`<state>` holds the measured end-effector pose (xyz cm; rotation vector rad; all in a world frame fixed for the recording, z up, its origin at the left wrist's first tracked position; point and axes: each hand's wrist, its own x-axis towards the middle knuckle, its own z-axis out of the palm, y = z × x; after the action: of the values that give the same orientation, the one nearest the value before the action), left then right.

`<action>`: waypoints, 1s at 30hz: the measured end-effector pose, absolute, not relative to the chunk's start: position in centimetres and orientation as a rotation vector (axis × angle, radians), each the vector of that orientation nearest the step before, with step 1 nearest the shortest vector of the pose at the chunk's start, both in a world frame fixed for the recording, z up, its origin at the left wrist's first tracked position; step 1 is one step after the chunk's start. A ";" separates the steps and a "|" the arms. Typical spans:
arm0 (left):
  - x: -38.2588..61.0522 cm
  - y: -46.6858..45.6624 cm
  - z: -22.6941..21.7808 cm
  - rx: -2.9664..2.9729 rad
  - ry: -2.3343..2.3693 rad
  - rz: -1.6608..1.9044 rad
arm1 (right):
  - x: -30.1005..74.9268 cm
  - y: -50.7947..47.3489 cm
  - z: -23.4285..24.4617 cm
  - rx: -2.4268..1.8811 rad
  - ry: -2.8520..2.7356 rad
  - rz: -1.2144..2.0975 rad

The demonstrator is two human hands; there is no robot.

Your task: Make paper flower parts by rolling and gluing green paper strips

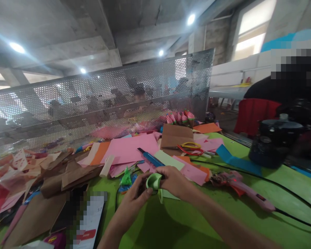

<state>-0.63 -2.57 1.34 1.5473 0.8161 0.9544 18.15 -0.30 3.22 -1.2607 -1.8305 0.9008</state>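
Note:
Both my hands meet over the green table [171,224] near its middle and hold one curled piece of light green paper [154,181]. My left hand [134,197] pinches the paper's left side with thumb and fingers. My right hand [175,181] closes around its right side, fingers bent over it. A strip of the paper hangs down between the hands. Just beyond them lie a blue utility knife [150,158] and sheets of pink paper [131,148].
A pink glue gun [246,192] with a black cord lies to the right. Scissors with red and yellow handles [190,148] rest on brown paper. Brown and pink scraps [67,173] pile up at left. A perforated metal screen [106,100] stands behind; a person in black [282,90] sits at right.

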 end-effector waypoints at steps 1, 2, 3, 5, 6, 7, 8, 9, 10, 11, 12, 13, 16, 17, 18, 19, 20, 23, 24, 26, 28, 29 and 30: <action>-0.6 -2.7 1.4 1.522 0.812 0.951 | 18.1 -0.4 3.4 -1.258 -1.826 0.923; -0.6 -2.8 1.5 1.496 0.816 0.949 | 18.1 -0.4 3.5 -1.251 -1.822 0.956; -0.7 -2.9 1.5 1.472 0.826 0.944 | 18.1 -0.4 3.5 -1.241 -1.818 0.996; -0.7 -3.0 1.7 1.441 0.865 0.926 | 18.0 -0.5 3.6 -1.221 -1.804 1.083; -0.7 -3.1 1.7 1.436 0.888 0.914 | 17.9 -0.5 3.6 -1.216 -1.794 1.119; -0.8 -3.1 1.7 1.436 0.905 0.907 | 17.9 -0.5 3.6 -1.216 -1.782 1.147; -0.8 -3.1 1.7 1.438 0.917 0.902 | 17.8 -0.5 3.6 -1.220 -1.771 1.168; -0.9 -3.1 1.7 1.442 0.922 0.896 | 17.8 -0.5 3.5 -1.227 -1.761 1.180; -0.9 -3.1 1.6 1.445 0.922 0.890 | 17.7 -0.5 3.5 -1.233 -1.754 1.187; -1.0 -3.1 1.6 1.447 0.916 0.884 | 17.7 -0.5 3.4 -1.239 -1.749 1.186; -1.0 -3.1 1.5 1.446 0.906 0.883 | 17.7 -0.5 3.4 -1.246 -1.747 1.178; -1.0 -3.1 1.5 1.448 0.890 0.886 | 17.7 -0.5 3.3 -1.255 -1.746 1.162; -1.1 -3.1 1.8 1.475 0.834 0.904 | 17.7 -0.4 3.3 -1.289 -1.762 1.074; -1.0 -3.1 1.9 1.487 0.820 0.910 | 17.7 -0.5 3.4 -1.300 -1.773 1.030; -1.0 -3.3 2.1 1.503 0.815 0.911 | 17.7 -0.7 3.6 -1.306 -1.786 0.978; -1.0 -3.4 2.3 1.525 0.821 0.914 | 17.6 -0.9 3.8 -1.306 -1.803 0.921; -0.9 -3.5 2.5 1.551 0.841 0.921 | 17.6 -1.2 4.2 -1.298 -1.820 0.863; -0.7 -3.9 2.9 1.665 0.915 0.958 | 17.5 -2.4 5.3 -1.232 -1.892 0.682; -0.7 -4.0 3.0 1.704 0.928 0.969 | 17.5 -2.7 5.7 -1.194 -1.932 0.598; -0.7 -3.9 3.0 1.770 0.928 0.981 | 17.6 -3.2 6.2 -1.118 -2.010 0.404; -0.7 -3.9 3.0 1.822 0.922 0.988 | 17.7 -3.6 6.3 -1.063 -2.065 0.240; -0.7 -3.8 3.0 1.839 0.918 0.995 | 17.7 -3.7 6.3 -1.052 -2.077 0.193; -0.7 -3.8 3.0 1.850 0.911 1.004 | 17.7 -3.7 6.3 -1.043 -2.085 0.160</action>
<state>-0.74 -3.81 2.98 1.8499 0.9113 1.0039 17.75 -3.71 6.35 -1.0429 -2.0852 0.1600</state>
